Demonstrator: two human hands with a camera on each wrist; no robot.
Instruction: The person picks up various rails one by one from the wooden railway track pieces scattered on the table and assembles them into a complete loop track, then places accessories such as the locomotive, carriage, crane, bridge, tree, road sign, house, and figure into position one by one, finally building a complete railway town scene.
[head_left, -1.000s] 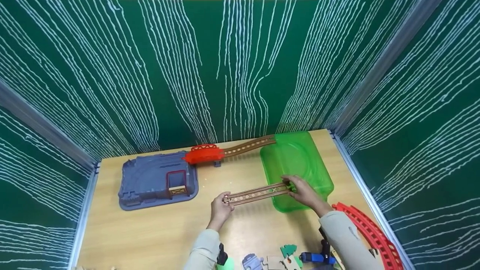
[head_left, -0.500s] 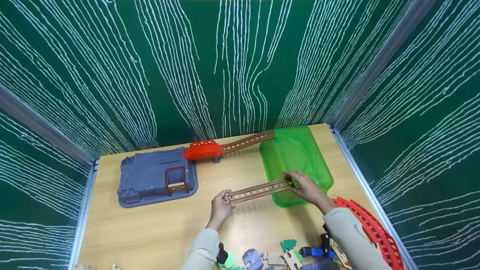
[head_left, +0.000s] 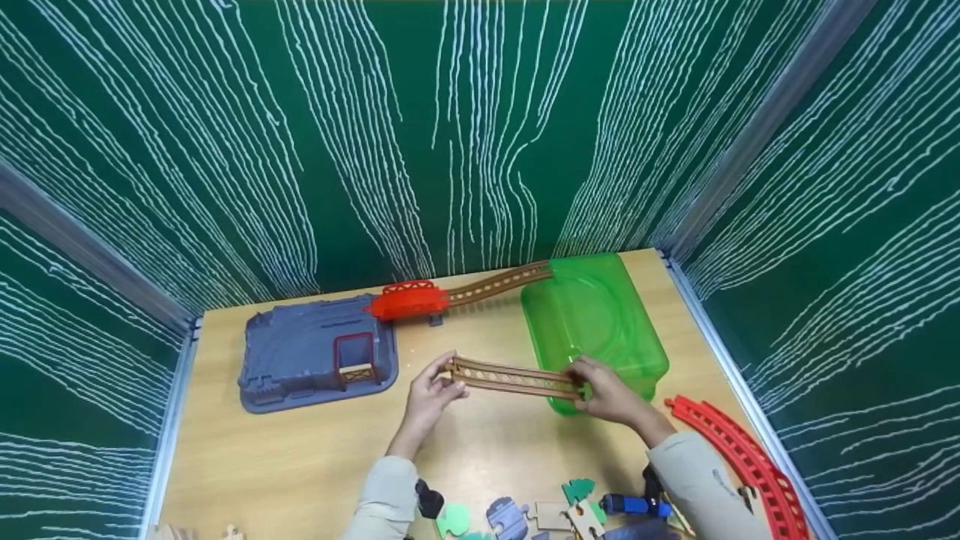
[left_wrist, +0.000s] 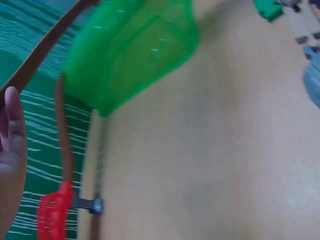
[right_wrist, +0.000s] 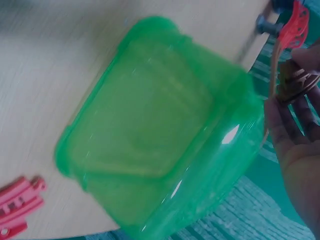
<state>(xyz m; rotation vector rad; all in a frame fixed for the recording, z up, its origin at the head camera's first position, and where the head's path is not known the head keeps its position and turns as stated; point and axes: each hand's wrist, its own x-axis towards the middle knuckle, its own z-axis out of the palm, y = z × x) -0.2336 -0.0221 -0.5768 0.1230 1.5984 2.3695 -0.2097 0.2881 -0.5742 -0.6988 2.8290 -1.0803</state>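
Observation:
A brown toy train track piece (head_left: 517,378) is held above the table by both hands in the head view. My left hand (head_left: 429,401) pinches its left end, thumb toward me. My right hand (head_left: 611,394) grips the right end, in front of the green translucent plastic box (head_left: 600,315). In the left wrist view the thumb of the left hand (left_wrist: 12,145) lies along the brown track (left_wrist: 42,52). The right wrist view shows the fingers of the right hand (right_wrist: 300,135) around the track's end (right_wrist: 292,80).
A grey-blue plastic base (head_left: 300,337) stands at the left. A red bridge piece (head_left: 409,300) and a wavy brown track (head_left: 499,283) link it to the green box. Curved red tracks (head_left: 739,450) lie at the right edge. A blue toy engine (head_left: 626,505) and several small pieces lie in front.
The track's left end has risen with my left hand, so the piece now slopes down to the right. The right hand keeps its end, slightly lower than before.

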